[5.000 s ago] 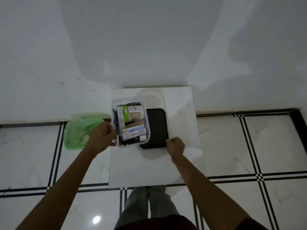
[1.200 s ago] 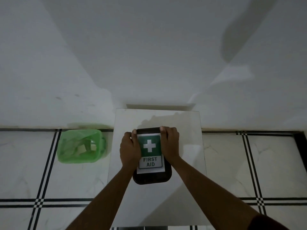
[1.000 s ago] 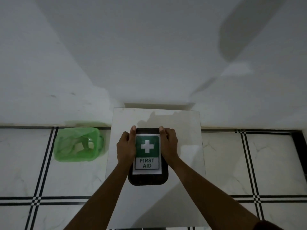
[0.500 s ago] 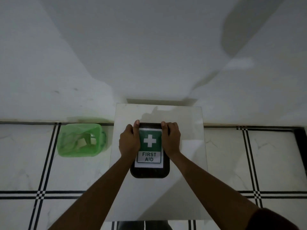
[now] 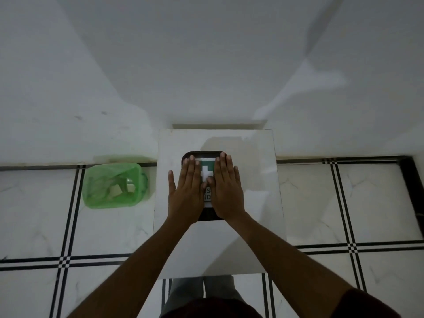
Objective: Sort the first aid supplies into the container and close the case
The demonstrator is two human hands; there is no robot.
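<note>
Now the case (image 5: 207,157) sits mid-table (image 5: 252,226), lid down, its green cross label (image 5: 206,173) peeking between the palms. Half a second ago the fingers curled over the lid's sides; they have since flattened. Both the left hand (image 5: 185,191) and right hand (image 5: 226,191) lie spread, grasping nothing, pressing on top. That suggests the lid is being seated, so closing looks nearly done. A green bin (image 5: 114,185) stands left of the table.
</note>
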